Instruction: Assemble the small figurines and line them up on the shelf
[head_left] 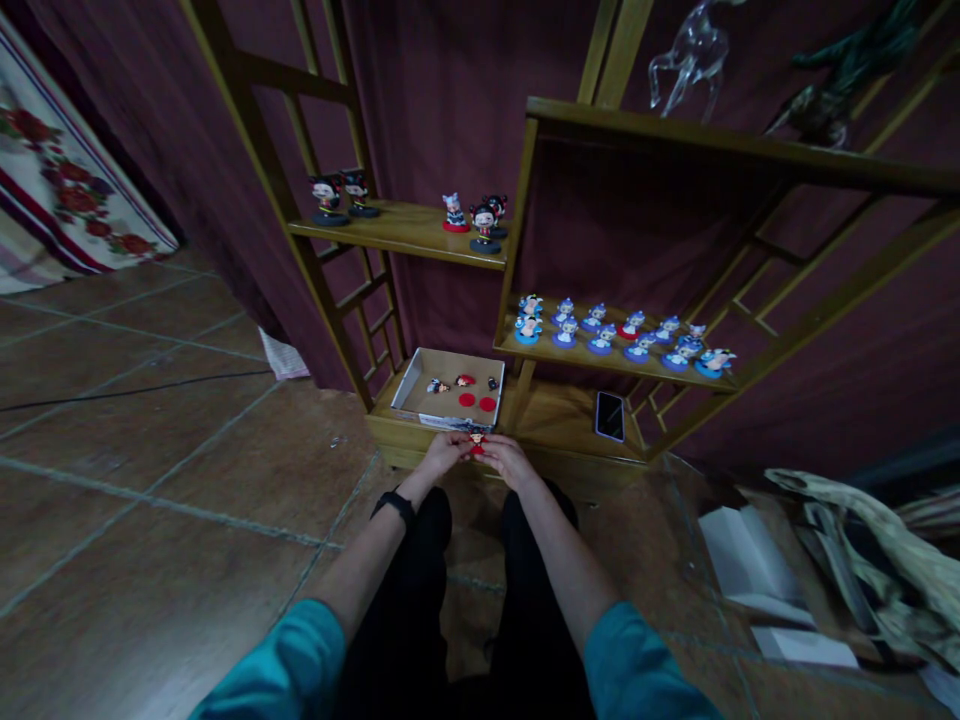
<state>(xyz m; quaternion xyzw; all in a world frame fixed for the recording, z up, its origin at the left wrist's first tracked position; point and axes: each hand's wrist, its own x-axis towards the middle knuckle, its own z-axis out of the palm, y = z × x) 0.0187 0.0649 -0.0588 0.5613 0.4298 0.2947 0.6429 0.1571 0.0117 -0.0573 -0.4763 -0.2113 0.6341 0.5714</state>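
Note:
A small figurine [477,438] in red with a dark-haired head is held between both hands, just in front of the low shelf. The fingers of my left hand [445,452] pinch it from the left. From the other side my right hand [508,458] grips it near its red base. Right beyond my hands sits an open white-edged cardboard box [409,385]. Inside lie two red discs [467,400], a red piece [465,380], a figurine on its side [438,386] and a small dark piece [493,383].
Several figurines [601,340] on round bases line the middle shelf; others [484,228] stand on the upper left shelf. A phone [610,416] lies on the low shelf. A glass horse [691,58] stands up high. White boxes [754,560] lie on the floor at right.

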